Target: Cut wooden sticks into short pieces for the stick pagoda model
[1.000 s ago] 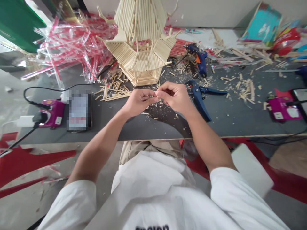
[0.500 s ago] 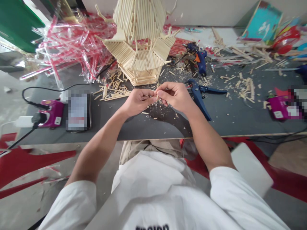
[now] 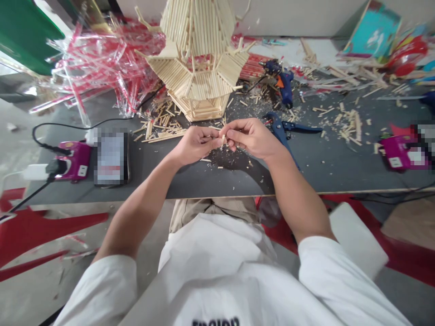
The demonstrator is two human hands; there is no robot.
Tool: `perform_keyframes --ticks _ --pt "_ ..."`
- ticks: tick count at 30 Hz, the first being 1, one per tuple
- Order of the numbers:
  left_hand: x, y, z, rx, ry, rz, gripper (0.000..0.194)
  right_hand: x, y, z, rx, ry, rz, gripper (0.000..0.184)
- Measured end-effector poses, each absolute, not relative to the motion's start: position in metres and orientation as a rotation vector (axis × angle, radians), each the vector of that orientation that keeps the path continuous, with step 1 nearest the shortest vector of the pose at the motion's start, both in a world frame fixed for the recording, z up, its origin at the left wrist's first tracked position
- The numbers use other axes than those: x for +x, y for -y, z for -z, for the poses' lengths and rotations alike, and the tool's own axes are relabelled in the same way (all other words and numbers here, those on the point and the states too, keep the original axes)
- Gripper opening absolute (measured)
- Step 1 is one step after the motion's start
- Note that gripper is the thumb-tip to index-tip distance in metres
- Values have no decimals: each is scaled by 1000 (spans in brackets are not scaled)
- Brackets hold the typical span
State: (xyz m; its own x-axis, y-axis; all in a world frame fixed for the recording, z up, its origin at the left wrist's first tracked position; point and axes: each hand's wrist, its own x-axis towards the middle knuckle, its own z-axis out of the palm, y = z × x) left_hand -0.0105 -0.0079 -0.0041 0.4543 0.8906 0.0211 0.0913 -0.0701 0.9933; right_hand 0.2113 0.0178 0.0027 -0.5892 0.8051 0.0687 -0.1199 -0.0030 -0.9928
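LH + RH pinch prob. wood bit.

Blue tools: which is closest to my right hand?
The long-handled cutter, beside your right hand; the glue gun lies farther back, the third tool far right.

From where I stood, the stick-built model looked like bare wood, matt and ridged along every row, and the small piece appeared to be the same pale wood. The tabletop had a dull, smooth finish, roughened by wooden scraps. Plastic wrappers caught the light (crinkly, glossy stuff), a purple adapter showed hard, slick plastic, and the white shirt was soft matt cloth.
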Motion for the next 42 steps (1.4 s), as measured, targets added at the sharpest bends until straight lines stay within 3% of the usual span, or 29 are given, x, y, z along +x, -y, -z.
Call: perform_keyframes --ticks 17,22,29,36,42 --pt "-3 7 -4 953 -807 -866 46 202 -13 6 -682 1708 -1304 52" --pt "-3 7 -5 910 -799 -876 47 201 -12 8 -738 1769 -1188 41" --pt "-4 10 -10 928 -789 -877 39 202 -9 2 -685 1760 -1203 46" --pt "-5 12 -6 1032 -809 -831 47 203 -14 4 -709 1702 -1289 38" --pt "-5 13 -7 1051 -806 -823 43 205 -14 2 -689 1682 -1327 35"
